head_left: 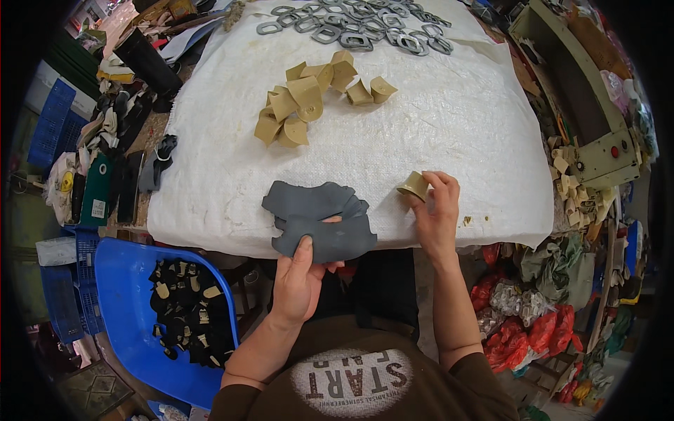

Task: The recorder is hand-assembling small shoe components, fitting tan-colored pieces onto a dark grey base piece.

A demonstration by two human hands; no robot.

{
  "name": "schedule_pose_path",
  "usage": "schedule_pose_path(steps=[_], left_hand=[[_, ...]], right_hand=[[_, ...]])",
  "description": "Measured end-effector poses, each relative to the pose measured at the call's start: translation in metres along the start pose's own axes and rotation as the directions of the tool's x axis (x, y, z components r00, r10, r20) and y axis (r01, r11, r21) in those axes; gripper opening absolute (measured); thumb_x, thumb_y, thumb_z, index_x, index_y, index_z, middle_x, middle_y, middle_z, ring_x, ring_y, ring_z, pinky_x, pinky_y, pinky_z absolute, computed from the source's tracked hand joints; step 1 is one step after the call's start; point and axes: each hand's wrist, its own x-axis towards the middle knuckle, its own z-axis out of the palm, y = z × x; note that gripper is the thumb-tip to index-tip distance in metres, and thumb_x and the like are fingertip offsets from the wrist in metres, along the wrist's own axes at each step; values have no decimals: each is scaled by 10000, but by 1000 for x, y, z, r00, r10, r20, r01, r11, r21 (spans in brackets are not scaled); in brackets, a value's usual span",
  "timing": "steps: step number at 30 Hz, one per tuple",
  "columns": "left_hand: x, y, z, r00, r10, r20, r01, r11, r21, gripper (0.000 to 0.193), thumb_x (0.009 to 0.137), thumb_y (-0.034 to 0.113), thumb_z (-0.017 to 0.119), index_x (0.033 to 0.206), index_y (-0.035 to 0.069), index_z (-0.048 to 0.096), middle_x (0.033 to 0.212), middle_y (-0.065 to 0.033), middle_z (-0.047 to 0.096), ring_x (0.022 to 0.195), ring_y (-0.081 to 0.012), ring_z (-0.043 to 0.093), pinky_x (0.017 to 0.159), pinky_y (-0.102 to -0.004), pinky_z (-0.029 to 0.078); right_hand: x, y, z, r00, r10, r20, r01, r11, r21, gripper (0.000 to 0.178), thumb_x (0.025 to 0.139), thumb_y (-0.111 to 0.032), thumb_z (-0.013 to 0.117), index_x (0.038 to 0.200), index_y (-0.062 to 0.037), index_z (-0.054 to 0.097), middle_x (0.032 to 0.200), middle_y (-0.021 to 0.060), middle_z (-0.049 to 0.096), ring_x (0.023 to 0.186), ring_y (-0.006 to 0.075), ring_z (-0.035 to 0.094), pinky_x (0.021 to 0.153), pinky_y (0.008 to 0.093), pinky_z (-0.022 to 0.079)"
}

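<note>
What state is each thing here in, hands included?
Left hand: gripping the grey leather scrap, thumb on top.
Grey leather scrap: ragged, held at the table's near edge.
Right hand: pinching a tan curled piece.
Tan curled piece: held against the white cloth.
Tan curled pieces: heaped loosely.
Grey rings: spread flat.
Blue bin: partly filled with black pieces.

Matt grey leather scrap (319, 221), smooth tan leather piece (414, 185), coarse white woven cloth (449, 133)

Left hand (298, 281) grips grey leather scrap (319, 221) at table (456, 126) edge; right hand (435, 214) pinches tan curled piece (414, 186). Tan pile (309, 98) lies beyond.
</note>
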Motion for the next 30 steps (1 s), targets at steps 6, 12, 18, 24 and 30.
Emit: schedule_pose_path(steps=[6,12,18,24,30], left_hand=[[-4,-8,2,993,112,-38,-113,994,-11,393,994,218,352,1302,-25,383,1290,-136,486,1161,-231,501,979,-392,423],[-12,-3,22,995,68,75,-55,985,-166,359,992,139,342,1296,-43,398,1305,-160,476,1189,-221,485,1024,-364,377],[-14,-2,22,988,91,123,-68,981,-181,365,992,150,348,1293,-48,404,1314,-170,468,1200,-221,477,1031,-362,372],[-17,-1,25,994,81,80,-69,987,-142,384,986,176,358,1306,-32,391,1307,-158,470,1197,-229,475,1028,-373,372],[-18,-6,24,986,158,55,-161,984,71,396,981,172,332,1312,-40,378,1322,-159,454,1197,-233,471,1026,-378,369]], right_hand=[[-16,-75,-29,998,-4,57,-38,695,718,520,692,-68,788,1139,34,544,1078,107,523,958,203,550,792,296,471],[-27,-90,-12,969,-244,50,138,694,706,513,700,-119,786,1137,-2,543,1097,168,556,964,273,567,813,339,483],[-23,-83,-5,907,-421,-8,331,702,631,459,783,-168,731,1159,-21,514,1118,181,549,978,285,553,821,367,467],[-24,-84,-4,918,-398,-5,323,736,595,436,777,-160,734,1132,-21,522,1092,169,560,954,285,556,801,375,467],[-22,-84,-6,922,-387,21,319,787,528,445,743,-180,757,1094,-29,528,1058,155,578,937,287,545,789,375,462]])
